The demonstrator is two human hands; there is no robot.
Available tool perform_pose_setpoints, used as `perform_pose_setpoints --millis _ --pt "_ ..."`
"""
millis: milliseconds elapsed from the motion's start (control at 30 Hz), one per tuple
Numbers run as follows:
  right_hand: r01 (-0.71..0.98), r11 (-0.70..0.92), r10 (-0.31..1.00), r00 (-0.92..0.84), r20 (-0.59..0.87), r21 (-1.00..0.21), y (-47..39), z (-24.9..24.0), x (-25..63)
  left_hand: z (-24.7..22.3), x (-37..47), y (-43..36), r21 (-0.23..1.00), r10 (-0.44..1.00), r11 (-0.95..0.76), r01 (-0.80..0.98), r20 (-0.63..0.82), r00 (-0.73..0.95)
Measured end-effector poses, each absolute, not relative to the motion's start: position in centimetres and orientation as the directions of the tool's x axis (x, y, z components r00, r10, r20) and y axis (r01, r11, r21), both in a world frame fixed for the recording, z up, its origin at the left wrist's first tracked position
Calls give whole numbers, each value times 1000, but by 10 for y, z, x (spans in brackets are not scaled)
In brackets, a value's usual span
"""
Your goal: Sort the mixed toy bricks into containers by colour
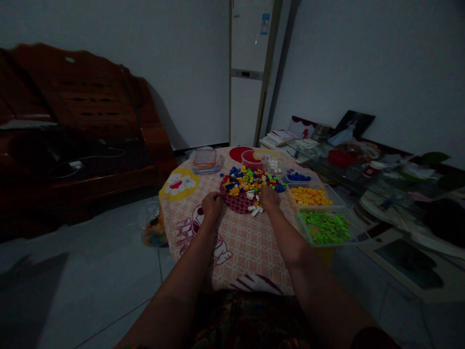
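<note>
A pile of mixed building bricks (247, 178) lies on a dark red patterned patch near the middle of the cloth-covered table (250, 252). My left hand (212, 204) rests on the cloth at the pile's left edge, its fingers curled together; what they hold, if anything, is too small to name. At the pile's right front, my right hand (269, 198) is beside some white bricks (255, 210), its fingertips dark and hard to make out. To its right are clear boxes of blue bricks (298, 177), yellow bricks (311, 196) and green bricks (326, 227).
Stacked lids (205, 160) lie at the back left of the table. Behind the pile stands a clear round tub (253, 159), with white bricks (272, 164) beside it. A cluttered glass table (327, 160) is at the right, a wooden bench (83, 111) at the left.
</note>
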State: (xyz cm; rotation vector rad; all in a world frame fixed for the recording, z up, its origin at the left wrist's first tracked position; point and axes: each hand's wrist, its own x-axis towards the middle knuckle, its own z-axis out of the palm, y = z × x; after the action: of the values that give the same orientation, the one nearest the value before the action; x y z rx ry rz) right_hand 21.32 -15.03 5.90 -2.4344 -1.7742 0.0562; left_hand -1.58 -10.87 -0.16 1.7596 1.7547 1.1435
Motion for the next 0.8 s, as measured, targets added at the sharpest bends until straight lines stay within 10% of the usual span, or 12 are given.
perform_pose_setpoints --millis 800 --pt "731 -590 601 681 419 -343 -213 93 324 -9 -16 -103 748 951 -156 645 290 -106"
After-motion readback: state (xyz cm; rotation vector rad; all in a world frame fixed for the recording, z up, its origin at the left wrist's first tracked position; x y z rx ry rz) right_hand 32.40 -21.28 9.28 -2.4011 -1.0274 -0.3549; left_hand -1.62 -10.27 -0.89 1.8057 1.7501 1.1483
